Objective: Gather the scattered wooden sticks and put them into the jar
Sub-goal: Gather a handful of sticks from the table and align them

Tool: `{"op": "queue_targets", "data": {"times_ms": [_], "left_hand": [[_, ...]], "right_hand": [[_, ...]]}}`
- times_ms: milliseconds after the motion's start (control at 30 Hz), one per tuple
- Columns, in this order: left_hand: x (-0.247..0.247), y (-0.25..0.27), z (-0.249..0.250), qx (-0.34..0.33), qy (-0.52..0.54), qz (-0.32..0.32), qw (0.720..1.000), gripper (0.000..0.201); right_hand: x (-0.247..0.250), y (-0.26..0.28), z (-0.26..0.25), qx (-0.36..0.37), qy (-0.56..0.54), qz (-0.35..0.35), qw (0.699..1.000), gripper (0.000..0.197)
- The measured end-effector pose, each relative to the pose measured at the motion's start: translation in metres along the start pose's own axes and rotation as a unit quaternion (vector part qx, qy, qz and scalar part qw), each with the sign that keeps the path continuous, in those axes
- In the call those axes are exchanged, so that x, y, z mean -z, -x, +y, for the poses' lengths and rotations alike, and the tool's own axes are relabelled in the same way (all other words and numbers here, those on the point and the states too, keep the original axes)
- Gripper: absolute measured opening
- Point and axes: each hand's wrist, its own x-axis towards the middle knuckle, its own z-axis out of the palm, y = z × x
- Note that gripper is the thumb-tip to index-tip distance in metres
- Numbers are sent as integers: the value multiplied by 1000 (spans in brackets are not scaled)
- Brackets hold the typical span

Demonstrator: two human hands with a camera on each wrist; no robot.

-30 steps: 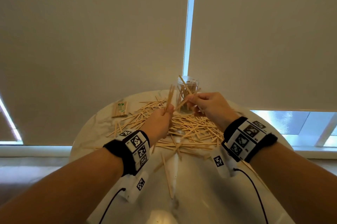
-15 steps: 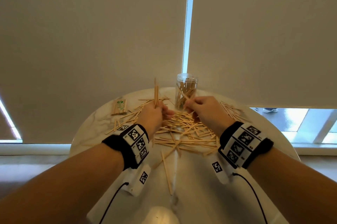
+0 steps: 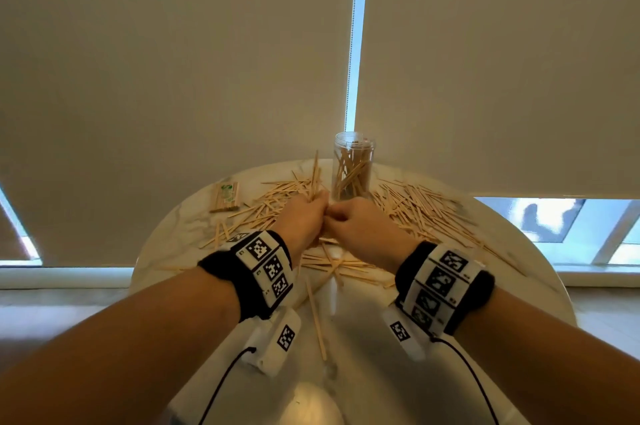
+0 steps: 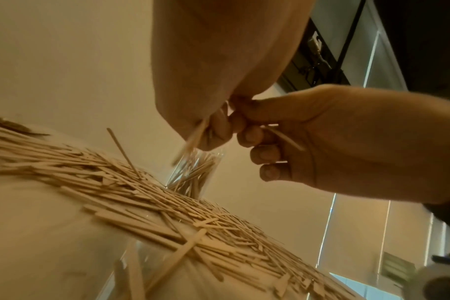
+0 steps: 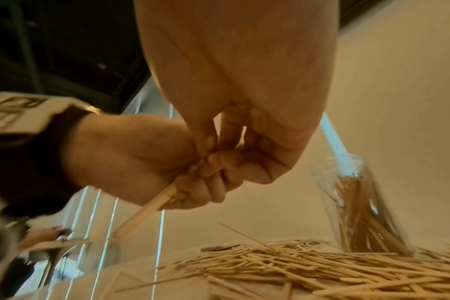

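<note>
Pale wooden sticks [image 3: 415, 213] lie scattered over the round white table [image 3: 363, 372]. A clear jar [image 3: 353, 165] stands upright at the far edge, partly filled with sticks. My two hands meet just in front of it, over the pile. My left hand [image 3: 317, 208] grips a small bundle of sticks [image 3: 314, 175] that points up. In the right wrist view the bundle [image 5: 147, 209] juts out below the left fist. My right hand [image 3: 337, 215] is curled against the left, and the left wrist view shows a stick [image 4: 283, 136] pinched in its fingers.
A small flat pack of sticks [image 3: 225, 196] lies at the table's far left. One loose stick [image 3: 317, 320] lies nearer me between my forearms. Closed blinds hang right behind the jar. The table edge curves away on both sides.
My right hand has come back from the jar's mouth and down to the pile. Both hands have drawn together until they touch; the left still holds its bundle.
</note>
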Motion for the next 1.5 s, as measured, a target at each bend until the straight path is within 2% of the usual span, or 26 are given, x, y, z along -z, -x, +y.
{"op": "queue_targets", "data": {"times_ms": [67, 133, 233, 267, 333, 367, 433, 567, 600, 667, 700, 767, 867, 933, 1033, 1100, 1167, 1233, 1433, 1500], "left_hand": [[6, -5, -2, -6, -53, 35, 998, 40], [19, -10, -2, 7, -76, 67, 995, 37], [52, -12, 5, 33, -118, 73, 990, 29], [65, -14, 8, 22, -183, 79, 980, 29], [94, -18, 10, -17, -358, 69, 931, 28], [108, -18, 11, -18, -429, 56, 901, 27], [135, -19, 9, 23, -517, 31, 855, 32], [172, -14, -1, 120, -594, -31, 795, 60], [175, -12, -4, 136, -620, -58, 770, 67], [171, -5, -10, 147, -663, -105, 727, 70], [166, -1, -14, 137, -671, -118, 719, 66], [151, 3, -25, 103, -661, -116, 734, 52], [122, 4, -37, 49, -625, -93, 774, 36], [101, 4, -41, 31, -607, -97, 788, 37], [76, 8, -38, 23, -583, -118, 803, 53], [66, 9, -37, 23, -583, -137, 801, 53], [60, 8, -37, 13, -591, -140, 794, 42], [57, 8, -39, -2, -595, -127, 794, 31], [52, 3, -34, 25, -615, -102, 782, 39], [49, 2, -29, 15, -619, -116, 776, 33]], "right_hand": [[-6, 1, -3, -4, 62, -37, 997, 31], [-7, 3, -5, -37, 142, -87, 985, 49], [-14, 12, -2, -115, 285, -204, 929, 90], [-17, 15, 0, -133, 322, -229, 909, 105], [-25, 18, 3, -146, 367, -249, 884, 120], [-26, 16, 6, -143, 376, -246, 882, 118], [-24, 9, 9, -130, 374, -234, 888, 98], [-10, -5, 21, -142, 337, -210, 907, 56], [-9, -8, 25, -146, 338, -202, 908, 50], [-8, -12, 30, -151, 347, -188, 906, 51], [-8, -14, 31, -151, 350, -180, 907, 55], [-7, -17, 31, -149, 357, -171, 906, 59], [-7, -20, 30, -149, 372, -190, 896, 47], [-7, -20, 30, -147, 365, -201, 897, 39], [-7, -20, 34, -145, 368, -210, 894, 25], [-5, -18, 36, -146, 379, -206, 890, 25], [-3, -16, 37, -148, 385, -208, 887, 39], [-2, -15, 38, -144, 389, -212, 885, 40], [0, -10, 43, -143, 401, -211, 880, 37], [0, -9, 42, -146, 402, -208, 880, 37]]}}
